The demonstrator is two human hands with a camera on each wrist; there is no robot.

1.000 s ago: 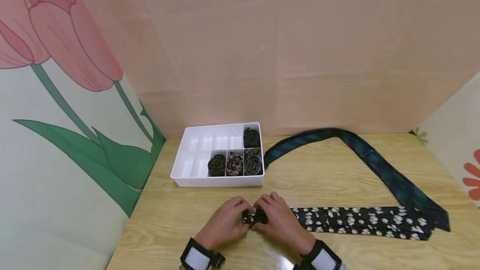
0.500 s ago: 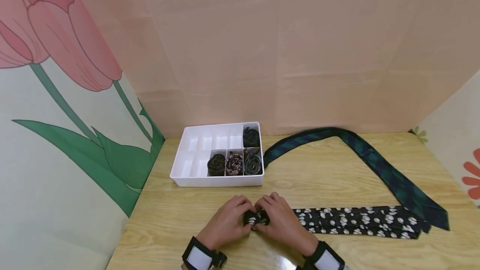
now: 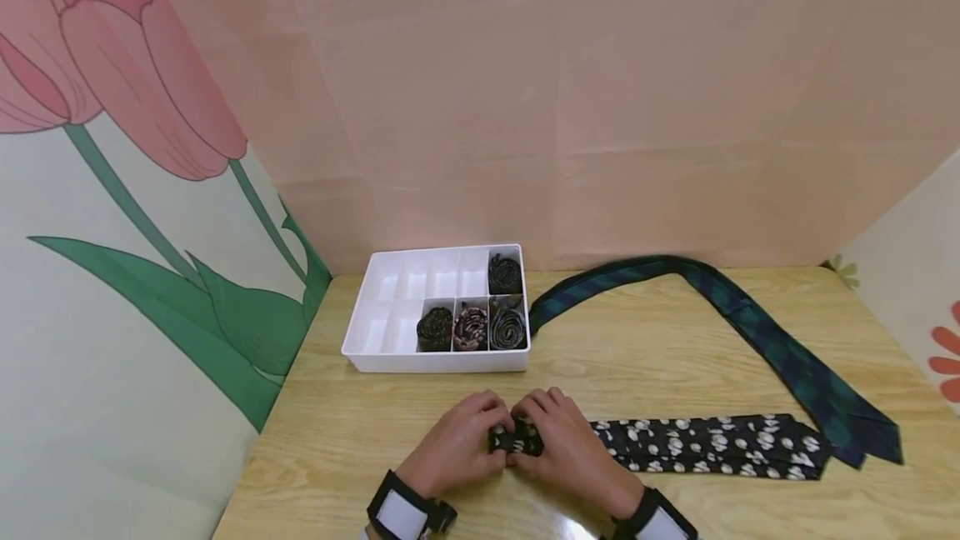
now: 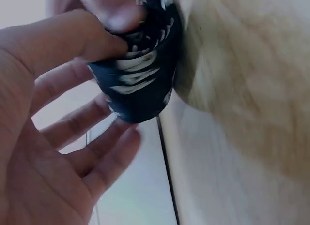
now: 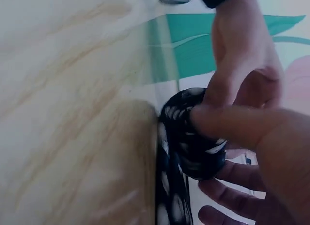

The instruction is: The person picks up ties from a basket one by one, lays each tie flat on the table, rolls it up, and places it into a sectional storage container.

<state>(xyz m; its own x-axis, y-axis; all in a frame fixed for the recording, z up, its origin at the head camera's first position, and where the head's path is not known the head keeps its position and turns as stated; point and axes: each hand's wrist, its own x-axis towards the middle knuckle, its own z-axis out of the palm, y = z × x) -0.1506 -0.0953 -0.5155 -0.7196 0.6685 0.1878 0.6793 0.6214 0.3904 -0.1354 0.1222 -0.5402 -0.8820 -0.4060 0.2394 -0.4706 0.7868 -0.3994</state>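
Note:
Both hands hold the rolled end of a black necktie with white print, near the table's front. My left hand grips the roll from the left, its thumb on the coil's edge in the left wrist view, where the roll shows wound layers. From the other side my right hand grips it, thumb pressed on the coil in the right wrist view. The tie's flat length runs right along the table. Its far end lies beside the wide tip of a dark green and navy necktie.
A white divided box stands behind the hands; several of its compartments hold rolled dark ties, others are bare white. The green tie arcs from the box's right side across the wooden table. A pinkish backdrop rises behind.
The printed tie's flat far end has slid left, away from under the green tie's tip, as its near end winds into the roll. Both hands stay at the roll, shifting slightly right.

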